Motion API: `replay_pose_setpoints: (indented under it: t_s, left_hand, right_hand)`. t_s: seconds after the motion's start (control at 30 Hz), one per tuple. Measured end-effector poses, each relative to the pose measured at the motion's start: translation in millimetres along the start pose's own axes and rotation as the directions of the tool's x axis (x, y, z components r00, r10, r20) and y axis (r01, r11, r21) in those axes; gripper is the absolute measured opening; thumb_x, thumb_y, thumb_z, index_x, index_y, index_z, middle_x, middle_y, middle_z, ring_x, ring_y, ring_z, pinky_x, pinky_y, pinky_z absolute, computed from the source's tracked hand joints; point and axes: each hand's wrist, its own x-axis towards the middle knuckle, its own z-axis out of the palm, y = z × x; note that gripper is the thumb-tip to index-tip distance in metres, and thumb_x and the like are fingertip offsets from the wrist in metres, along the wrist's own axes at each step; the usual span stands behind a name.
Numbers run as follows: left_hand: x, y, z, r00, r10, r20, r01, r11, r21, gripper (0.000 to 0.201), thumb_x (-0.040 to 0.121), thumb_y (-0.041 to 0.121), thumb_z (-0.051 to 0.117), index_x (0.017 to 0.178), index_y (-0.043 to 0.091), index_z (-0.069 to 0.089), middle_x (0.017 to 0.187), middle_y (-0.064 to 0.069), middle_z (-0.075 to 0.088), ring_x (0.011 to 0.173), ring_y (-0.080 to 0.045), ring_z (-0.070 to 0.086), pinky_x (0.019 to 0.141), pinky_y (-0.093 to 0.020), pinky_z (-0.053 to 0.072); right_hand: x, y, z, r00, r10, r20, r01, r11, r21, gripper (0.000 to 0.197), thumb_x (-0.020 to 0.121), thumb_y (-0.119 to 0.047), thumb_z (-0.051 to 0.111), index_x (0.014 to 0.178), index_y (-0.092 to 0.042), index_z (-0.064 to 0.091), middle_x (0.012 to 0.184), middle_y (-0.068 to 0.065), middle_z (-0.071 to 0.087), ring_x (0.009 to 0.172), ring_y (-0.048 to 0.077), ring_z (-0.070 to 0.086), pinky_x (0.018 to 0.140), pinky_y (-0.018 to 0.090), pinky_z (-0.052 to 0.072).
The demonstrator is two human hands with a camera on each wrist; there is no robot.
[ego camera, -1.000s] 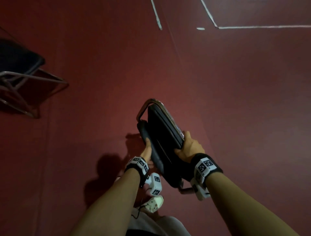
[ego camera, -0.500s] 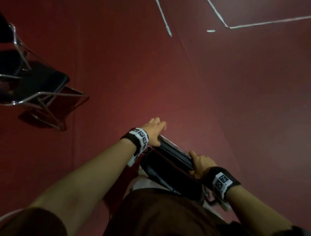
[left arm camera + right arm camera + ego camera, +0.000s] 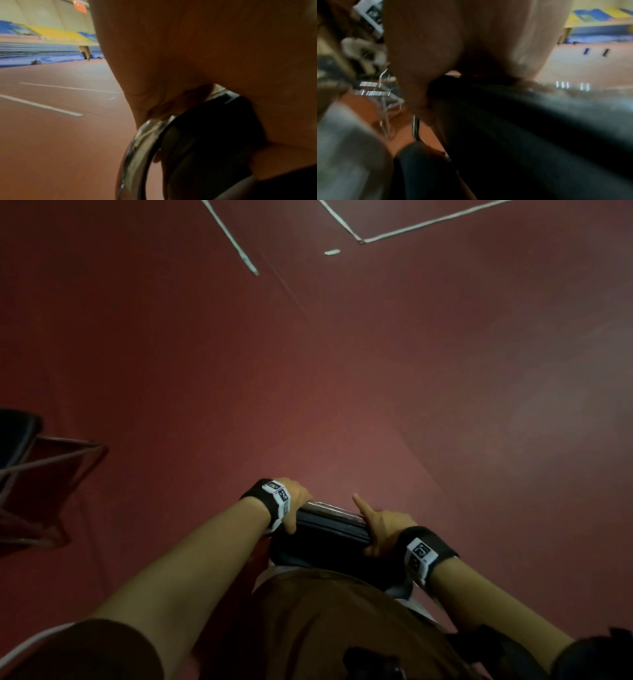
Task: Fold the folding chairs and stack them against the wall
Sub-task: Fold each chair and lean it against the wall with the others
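A folded chair (image 3: 329, 534) with black pads and a chrome frame (image 3: 327, 506) is held level in front of my torso. My left hand (image 3: 296, 498) wraps over the frame's left end. In the left wrist view the palm (image 3: 188, 54) covers the curved chrome tube (image 3: 135, 148) beside the black pad (image 3: 214, 135). My right hand (image 3: 380, 523) grips the chair's right end, thumb underneath and index finger stretched out along the frame. The right wrist view is blurred and shows the thumb (image 3: 423, 88) pressed on the black pad (image 3: 522, 128).
An unfolded black chair (image 3: 24, 446) with chrome legs stands at the left edge on the red floor (image 3: 342, 371). White court lines (image 3: 233, 241) run across the far floor. Blurred chrome chair legs (image 3: 382, 92) show in the right wrist view.
The folded chair has come up from near the floor to my torso and turned level. My left hand shifted from the seat edge onto the chrome frame's end. The right index finger has straightened.
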Motion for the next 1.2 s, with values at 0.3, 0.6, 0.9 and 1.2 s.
replay_pose_setpoints:
  t_s: [0.3, 0.6, 0.9, 1.2]
  left_hand:
    - [-71.8, 81.5, 139.9, 0.947, -0.32, 0.016, 0.313, 0.915, -0.256, 0.054, 0.067, 0.04, 0.081, 0.115, 0.03, 0.059, 0.104, 0.0, 0.069, 0.093, -0.026, 0.069, 0.081, -0.038, 0.06]
    - [-168.2, 110.4, 217.0, 0.805, -0.585, 0.098, 0.537, 0.649, -0.539, 0.04, 0.058, 0.044, 0.082, 0.089, 0.03, 0.061, 0.086, 0.005, 0.066, 0.073, -0.016, 0.067, 0.069, -0.035, 0.062]
    - [-276.7, 151.5, 355.7, 0.749, -0.646, 0.145, 0.528, 0.45, -0.72, 0.046, 0.065, 0.042, 0.087, 0.102, 0.024, 0.067, 0.104, -0.004, 0.071, 0.091, -0.025, 0.071, 0.066, -0.028, 0.053]
    - [-393.4, 115.1, 478.0, 0.712, -0.679, 0.181, 0.473, 0.273, -0.838, 0.036, 0.056, 0.05, 0.082, 0.076, 0.023, 0.069, 0.065, 0.004, 0.068, 0.059, -0.015, 0.068, 0.059, -0.029, 0.06]
  right_hand:
    - [-33.6, -44.4, 52.6, 0.923, -0.306, 0.233, 0.37, 0.874, -0.316, 0.084, 0.076, -0.036, 0.079, 0.144, -0.018, 0.033, 0.123, 0.012, 0.061, 0.108, 0.033, 0.063, 0.087, 0.042, 0.054]
    - [-36.9, -129.1, 40.4, 0.763, -0.53, 0.368, 0.643, 0.567, -0.515, 0.079, 0.071, -0.046, 0.075, 0.138, -0.019, 0.041, 0.124, 0.01, 0.063, 0.109, 0.032, 0.063, 0.091, 0.039, 0.054]
    - [-76.3, -280.5, 116.6, 0.638, -0.478, 0.604, 0.754, 0.228, -0.616, 0.074, 0.073, -0.037, 0.083, 0.138, -0.021, 0.051, 0.13, 0.008, 0.063, 0.113, 0.028, 0.064, 0.094, 0.034, 0.053]
    - [-122.7, -473.3, 155.8, 0.556, -0.46, 0.692, 0.779, -0.002, -0.627, 0.068, 0.073, -0.039, 0.08, 0.133, -0.024, 0.052, 0.116, 0.008, 0.068, 0.101, 0.03, 0.066, 0.079, 0.035, 0.053]
